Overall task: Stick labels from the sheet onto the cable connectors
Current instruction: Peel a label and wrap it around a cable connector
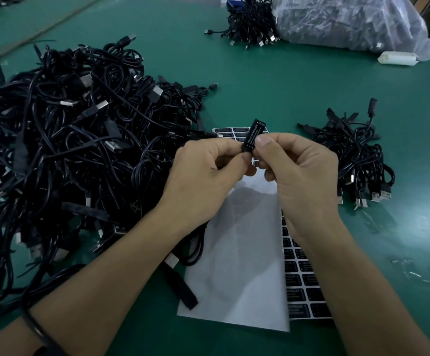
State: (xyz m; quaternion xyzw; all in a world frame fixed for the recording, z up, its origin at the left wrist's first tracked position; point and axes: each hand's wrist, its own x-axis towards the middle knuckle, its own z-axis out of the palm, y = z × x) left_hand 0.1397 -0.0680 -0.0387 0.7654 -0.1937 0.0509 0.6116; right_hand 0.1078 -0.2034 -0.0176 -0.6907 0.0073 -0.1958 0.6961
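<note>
Both my hands meet over the middle of the table. My left hand [208,170] and my right hand [298,173] together pinch a small black connector block [253,134] that points up and away, with a black label reading "LED CONTROLLER" on its upper face. Its cable runs down under my left hand. Beneath my hands lies a white label sheet [242,265], mostly bare backing, with black labels left along its far end [230,132]. A second sheet of black labels [302,281] pokes out from under its right edge.
A large tangled heap of black USB cables [67,150] fills the left of the green table [285,80]. A smaller pile of cables [355,160] lies right of my hands. At the back stand another cable bundle [250,24], a clear plastic bag [350,21] and a small white object [397,58].
</note>
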